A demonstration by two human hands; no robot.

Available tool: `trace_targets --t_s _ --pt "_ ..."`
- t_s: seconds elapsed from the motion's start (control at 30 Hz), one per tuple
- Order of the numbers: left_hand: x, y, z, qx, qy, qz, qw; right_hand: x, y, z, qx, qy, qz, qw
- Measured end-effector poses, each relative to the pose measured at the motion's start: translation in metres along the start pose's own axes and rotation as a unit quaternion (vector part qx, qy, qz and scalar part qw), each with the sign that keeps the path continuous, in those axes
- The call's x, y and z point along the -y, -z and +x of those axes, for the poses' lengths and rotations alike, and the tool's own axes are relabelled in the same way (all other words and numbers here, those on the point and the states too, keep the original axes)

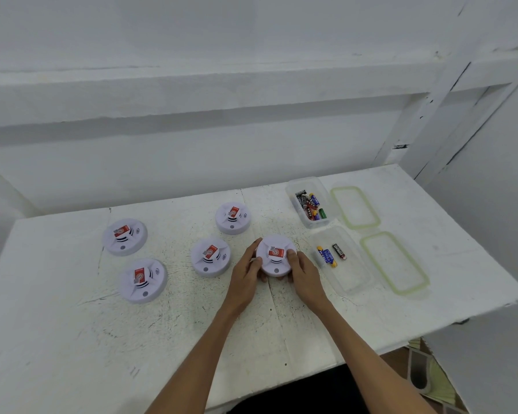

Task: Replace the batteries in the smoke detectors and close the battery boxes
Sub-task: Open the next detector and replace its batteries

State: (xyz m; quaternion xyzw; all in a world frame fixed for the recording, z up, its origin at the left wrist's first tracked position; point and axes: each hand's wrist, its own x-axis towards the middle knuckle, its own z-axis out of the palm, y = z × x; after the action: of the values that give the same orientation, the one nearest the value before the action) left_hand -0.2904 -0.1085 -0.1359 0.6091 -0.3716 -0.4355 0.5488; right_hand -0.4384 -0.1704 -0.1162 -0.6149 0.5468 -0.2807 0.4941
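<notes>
Both hands are on one smoke detector (275,255), which sits face up on the white counter (72,339) a little right of its middle. The left hand (247,267) curls round its left rim and the right hand (302,271) grips the right rim with the thumb on top. Four more lie face up, each with a red label: the back detector (233,218) behind the held one, the middle detector (210,256) just beside the left hand, and well off toward the left edge the far-left detector (125,236) and the near-left detector (143,280). Toward the right edge stand two clear boxes, both open. The back box (290,194) holds a heap of mixed batteries (310,203). The front box (350,279), just beside the right hand, holds a blue and yellow battery (326,256) and a black battery (339,251). Each box has its green-rimmed lid flat to its right: the back lid (355,207) and the front lid (394,262).
</notes>
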Motion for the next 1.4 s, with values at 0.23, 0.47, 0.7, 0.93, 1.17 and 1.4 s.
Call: trace_targets --t_s 0.23,0.47,0.7,0.93,1.17,1.4 --pt "-0.0009 0.0000 -0.0002 -0.001 0.002 0.002 1.000 -0.0004 -0.0004 0.0013 0.004 -0.005 -0.001 1.000" --pt "-0.0017 0.0000 -0.0004 -0.002 0.001 0.005 1.000 -0.0028 -0.0009 0.0019 0.001 0.000 -0.002 1.000" --pt "-0.0037 -0.0002 -0.0020 -0.005 -0.005 0.005 1.000 -0.0023 -0.0010 0.0009 0.002 -0.004 0.001 1.000" --pt "-0.0025 -0.0004 -0.0014 -0.004 0.000 0.005 1.000 -0.0024 -0.0010 0.0017 0.002 -0.006 -0.001 1.000" --pt "-0.0053 -0.0009 -0.0025 -0.004 0.002 0.006 1.000 -0.0024 -0.0004 0.0006 0.002 -0.007 0.000 1.000" --pt "-0.0023 -0.0002 -0.0004 0.000 0.005 0.008 1.000 -0.0043 -0.0012 0.0024 0.004 -0.008 -0.002 1.000"
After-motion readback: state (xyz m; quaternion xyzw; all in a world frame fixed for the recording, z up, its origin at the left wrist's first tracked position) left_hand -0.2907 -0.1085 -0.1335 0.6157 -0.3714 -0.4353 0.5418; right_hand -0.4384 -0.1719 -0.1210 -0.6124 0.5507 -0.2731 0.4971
